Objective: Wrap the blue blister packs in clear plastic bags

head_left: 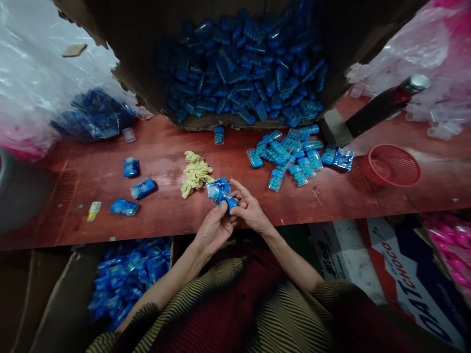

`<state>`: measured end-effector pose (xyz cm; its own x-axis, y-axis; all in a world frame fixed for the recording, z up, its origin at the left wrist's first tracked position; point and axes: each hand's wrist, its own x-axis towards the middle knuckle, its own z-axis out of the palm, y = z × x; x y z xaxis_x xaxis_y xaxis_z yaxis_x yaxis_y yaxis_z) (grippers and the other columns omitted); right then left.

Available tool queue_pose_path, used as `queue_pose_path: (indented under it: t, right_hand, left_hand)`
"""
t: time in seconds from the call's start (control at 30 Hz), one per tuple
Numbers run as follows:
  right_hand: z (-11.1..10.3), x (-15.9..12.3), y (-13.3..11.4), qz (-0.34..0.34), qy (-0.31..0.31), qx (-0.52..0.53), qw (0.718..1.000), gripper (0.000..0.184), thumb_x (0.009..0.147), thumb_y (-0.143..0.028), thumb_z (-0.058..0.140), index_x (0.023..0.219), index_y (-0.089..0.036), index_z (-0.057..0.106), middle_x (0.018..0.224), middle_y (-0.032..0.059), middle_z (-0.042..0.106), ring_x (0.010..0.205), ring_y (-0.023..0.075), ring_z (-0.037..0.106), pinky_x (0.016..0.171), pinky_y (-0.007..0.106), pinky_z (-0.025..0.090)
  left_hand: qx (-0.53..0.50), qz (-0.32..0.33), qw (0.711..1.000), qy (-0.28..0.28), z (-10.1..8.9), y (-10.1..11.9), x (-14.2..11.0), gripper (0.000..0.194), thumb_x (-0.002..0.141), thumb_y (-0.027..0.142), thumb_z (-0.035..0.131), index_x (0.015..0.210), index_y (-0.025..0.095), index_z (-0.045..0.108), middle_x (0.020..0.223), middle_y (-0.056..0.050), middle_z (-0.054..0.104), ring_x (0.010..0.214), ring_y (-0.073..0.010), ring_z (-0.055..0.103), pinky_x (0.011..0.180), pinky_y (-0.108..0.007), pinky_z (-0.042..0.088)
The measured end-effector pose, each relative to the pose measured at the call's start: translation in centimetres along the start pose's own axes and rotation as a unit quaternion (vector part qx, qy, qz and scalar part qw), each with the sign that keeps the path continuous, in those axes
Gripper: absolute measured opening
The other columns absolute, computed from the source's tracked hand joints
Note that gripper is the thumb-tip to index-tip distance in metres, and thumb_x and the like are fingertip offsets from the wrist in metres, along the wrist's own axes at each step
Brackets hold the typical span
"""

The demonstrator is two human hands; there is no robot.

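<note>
Gripping a pack (220,189) with both left hand (213,229) and right hand (254,212), drawn together over the near side of the table (84,179). Pressing down with both thumbs at the pack's near end; closing the other fingers about its sides and underneath, except for pointing the right index finger forward, just off its right edge. Looks glossy, crinkled and blue, with pale printing; rounded and thick at the near end, flatter and lighter at the far end, where jutting out past the thumbs. Cannot tell whether touching the table. Left of the pack, sits close to a crumpled yellow cloth (196,172). Farther left, can see three wrapped packs (143,188); beyond to the right, heaped bead bottles (306,167); farthest, a torn carton (117,30).
</note>
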<state>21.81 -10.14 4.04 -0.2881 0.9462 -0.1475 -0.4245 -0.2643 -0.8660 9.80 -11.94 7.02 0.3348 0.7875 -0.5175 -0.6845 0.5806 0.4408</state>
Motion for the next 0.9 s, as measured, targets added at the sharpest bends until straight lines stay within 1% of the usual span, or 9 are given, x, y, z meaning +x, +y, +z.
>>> queue_pose_path:
  t: [0.23,0.3,0.4,0.5,0.6,0.67,0.73,0.8,0.9]
  right_hand:
    - [-0.2,0.0,0.9,0.023,-0.041,-0.016,0.999,0.07,0.066,-0.018,0.07,0.131,-0.033,0.048,0.107,-0.0032,0.059,0.073,0.0058,0.056,0.071,0.019,0.049]
    - [-0.3,0.3,1.3,0.006,-0.03,-0.059,0.998,0.062,0.069,-0.023,0.068,0.128,-0.03,0.05,0.109,-0.0008,0.059,0.078,0.008,0.057,0.074,0.022,0.049]
    - [-0.4,1.0,1.4,-0.016,0.024,-0.175,0.984,0.045,0.077,-0.029,0.06,0.122,-0.023,0.055,0.099,0.0024,0.061,0.074,0.01,0.056,0.07,0.025,0.048]
    - [0.1,2.4,0.4,-0.047,0.038,-0.377,0.924,0.038,0.082,-0.032,0.057,0.118,-0.02,0.057,0.099,0.0048,0.062,0.077,0.0132,0.057,0.076,0.029,0.046]
    - [1.5,5.3,-1.0,-0.076,0.004,-0.579,0.812,0.051,0.084,-0.041,0.057,0.131,-0.024,0.047,0.113,0.0083,0.06,0.095,0.021,0.058,0.081,0.033,0.044]
    - [2.5,8.0,-1.5,-0.075,-0.025,-0.67,0.738,0.061,0.084,-0.044,0.055,0.138,-0.022,0.038,0.115,0.012,0.06,0.102,0.0265,0.057,0.079,0.034,0.043]
    - [3.4,11.0,-1.5,-0.066,-0.056,-0.724,0.684,0.067,0.081,-0.044,0.059,0.138,-0.017,0.036,0.111,0.0143,0.063,0.1,0.0286,0.059,0.078,0.034,0.042]
    - [3.8,13.6,-1.1,-0.048,-0.097,-0.747,0.656,0.056,0.081,-0.04,0.059,0.13,-0.016,0.046,0.107,0.0142,0.065,0.098,0.0281,0.06,0.075,0.032,0.042]
    - [4.1,15.8,-0.7,-0.039,-0.136,-0.749,0.647,0.031,0.088,-0.031,0.049,0.114,-0.018,0.058,0.106,0.0116,0.067,0.095,0.0248,0.061,0.072,0.029,0.04]
  left_hand:
    - [0.025,0.002,0.999,0.039,0.0,1.2,0.0,0.022,0.088,0.024,0.05,0.091,0.011,0.067,0.082,-0.01,0.073,0.085,-0.0194,0.069,0.085,-0.034,0.052]
    - [0.011,0.051,0.996,0.068,-0.9,3.1,-0.2,0.025,0.088,0.03,0.049,0.089,0.013,0.067,0.081,-0.008,0.072,0.087,-0.0207,0.068,0.088,-0.038,0.051]
    - [-0.032,0.2,0.971,0.127,-3.3,7.0,-0.8,0.039,0.087,0.049,0.044,0.085,0.017,0.066,0.084,-0.007,0.072,0.092,-0.0214,0.067,0.089,-0.04,0.051]
    - [-0.02,0.281,0.941,0.187,-5.9,10.2,-1.4,0.052,0.085,0.059,0.037,0.085,0.015,0.064,0.084,-0.009,0.072,0.094,-0.0207,0.066,0.09,-0.038,0.05]
    - [0.12,0.284,0.927,0.212,-7.5,10.6,-1.1,0.04,0.082,0.052,0.048,0.091,0.016,0.062,0.086,-0.009,0.071,0.094,-0.0225,0.066,0.093,-0.044,0.048]
    - [0.295,0.329,0.869,0.223,-7.9,9.8,-0.1,0.039,0.078,0.045,0.058,0.105,0.017,0.059,0.102,-0.011,0.069,0.103,-0.0246,0.062,0.097,-0.047,0.044]
    - [0.492,0.4,0.737,0.233,-8.1,9.1,1.7,0.051,0.073,0.038,0.064,0.118,0.018,0.053,0.127,-0.014,0.057,0.122,-0.0264,0.05,0.106,-0.047,0.034]
    - [0.648,0.398,0.611,0.219,-8.3,8.9,3.8,0.062,0.071,0.034,0.065,0.127,0.016,0.047,0.14,-0.017,0.045,0.135,-0.0296,0.033,0.111,-0.048,0.024]
    - [0.756,0.337,0.525,0.199,-8.6,9.0,6.9,0.061,0.075,0.031,0.061,0.131,0.012,0.044,0.141,-0.021,0.04,0.136,-0.0354,0.028,0.108,-0.054,0.025]
